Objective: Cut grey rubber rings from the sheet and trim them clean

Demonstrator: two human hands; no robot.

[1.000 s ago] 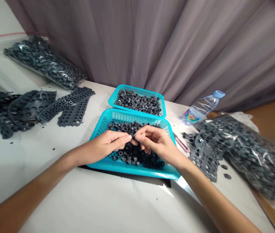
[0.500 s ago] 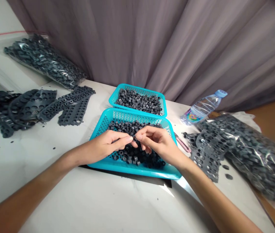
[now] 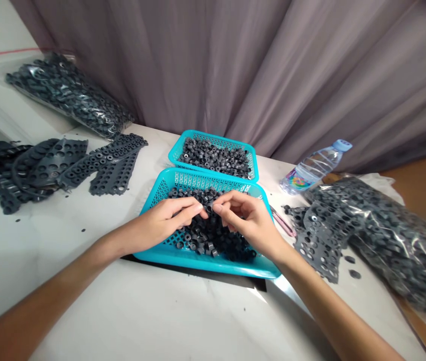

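Observation:
Above the near turquoise basket (image 3: 205,260), my left hand (image 3: 167,218) and my right hand (image 3: 246,215) face each other with a small gap between their fingertips. Thumb and forefinger are pinched together on each hand. Whatever lies in either pinch is too small or hidden to make out. Small dark grey ring-shaped pieces (image 3: 208,245) fill the basket below, and one shows in the gap between my fingertips; I cannot tell whether it is held.
Behind stands a second turquoise basket (image 3: 175,150) of similar pieces. Perforated dark sheets (image 3: 111,175) lie left, another sheet (image 3: 320,235) right. Filled plastic bags (image 3: 65,95) rest at both sides. A water bottle (image 3: 310,168) and a pink cutter (image 3: 283,221) are on the right.
My fingertips, which were together, have drawn slightly apart. My left hand has shifted a little left and up, while my right hand stays nearly in place.

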